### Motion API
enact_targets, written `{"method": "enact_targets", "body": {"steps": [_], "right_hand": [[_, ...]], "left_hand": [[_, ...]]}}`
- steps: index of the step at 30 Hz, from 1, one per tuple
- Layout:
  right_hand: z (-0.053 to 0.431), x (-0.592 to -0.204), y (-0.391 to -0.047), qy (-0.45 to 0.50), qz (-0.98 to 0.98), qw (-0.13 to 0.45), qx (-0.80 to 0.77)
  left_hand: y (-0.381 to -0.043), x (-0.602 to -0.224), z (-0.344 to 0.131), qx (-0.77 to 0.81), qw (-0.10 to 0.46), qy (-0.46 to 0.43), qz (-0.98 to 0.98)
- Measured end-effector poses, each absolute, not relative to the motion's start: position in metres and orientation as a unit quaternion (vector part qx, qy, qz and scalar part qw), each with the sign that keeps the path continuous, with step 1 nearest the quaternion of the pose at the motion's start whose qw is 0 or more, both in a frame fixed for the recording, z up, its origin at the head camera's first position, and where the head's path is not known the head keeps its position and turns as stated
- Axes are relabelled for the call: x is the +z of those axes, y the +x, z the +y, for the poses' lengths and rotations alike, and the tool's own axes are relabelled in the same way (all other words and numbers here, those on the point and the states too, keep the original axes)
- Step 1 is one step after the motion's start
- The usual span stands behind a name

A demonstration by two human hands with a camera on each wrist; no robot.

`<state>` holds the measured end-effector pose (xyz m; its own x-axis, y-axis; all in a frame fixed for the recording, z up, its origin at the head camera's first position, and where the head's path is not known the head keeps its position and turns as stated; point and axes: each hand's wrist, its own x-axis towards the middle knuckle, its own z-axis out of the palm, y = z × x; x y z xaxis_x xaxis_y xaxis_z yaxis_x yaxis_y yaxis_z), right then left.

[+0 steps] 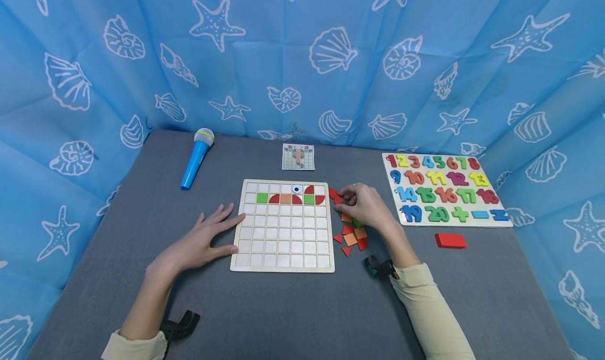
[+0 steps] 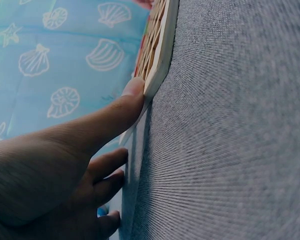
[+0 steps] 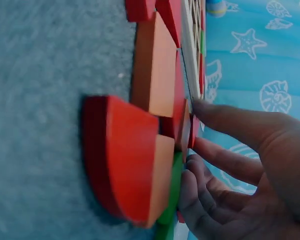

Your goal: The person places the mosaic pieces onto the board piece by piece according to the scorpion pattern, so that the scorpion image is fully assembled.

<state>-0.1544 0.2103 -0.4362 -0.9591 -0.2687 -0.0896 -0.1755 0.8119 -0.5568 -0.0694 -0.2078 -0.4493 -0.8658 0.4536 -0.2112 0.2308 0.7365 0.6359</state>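
Observation:
A white gridded board [image 1: 283, 244] lies in the middle of the table. Its upper rows carry several green, red and orange pieces and an eye piece [image 1: 296, 189]. My left hand [image 1: 203, 242] lies at the board's left edge with fingers spread; in the left wrist view the thumb [image 2: 134, 89] touches that edge. To the right of the board, my right hand [image 1: 366, 205] is over loose pieces, thumb and forefinger apart around a red piece [image 1: 337, 199]. Nearest the right wrist camera is a rounded red piece [image 3: 130, 162], close to orange and green ones [image 3: 172, 192].
A small pattern card [image 1: 298, 157] lies behind the board. At the back left is a blue toy microphone [image 1: 194, 163]. On the right are a number puzzle board [image 1: 394, 189] and a red block [image 1: 450, 240]. A blue seashell curtain [image 1: 283, 61] hangs behind the grey table.

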Motion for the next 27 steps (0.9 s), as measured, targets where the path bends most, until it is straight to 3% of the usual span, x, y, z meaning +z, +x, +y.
{"method": "enact_targets", "body": {"steps": [11, 21, 27], "right_hand": [[0.205, -0.435, -0.158, -0.11, 0.946, 0.104, -0.286], [0.204, -0.431, -0.149, -0.128, 0.93, 0.058, -0.34], [0.191, -0.42, -0.151, -0.15, 0.904, 0.068, -0.394]], "left_hand": [[-0.068, -0.45, -0.208, 0.309, 0.177, 0.184, 0.916], [-0.069, -0.461, -0.214, 0.338, 0.158, 0.203, 0.905], [-0.07, -0.462, -0.214, 0.333, 0.156, 0.2, 0.908]]}}
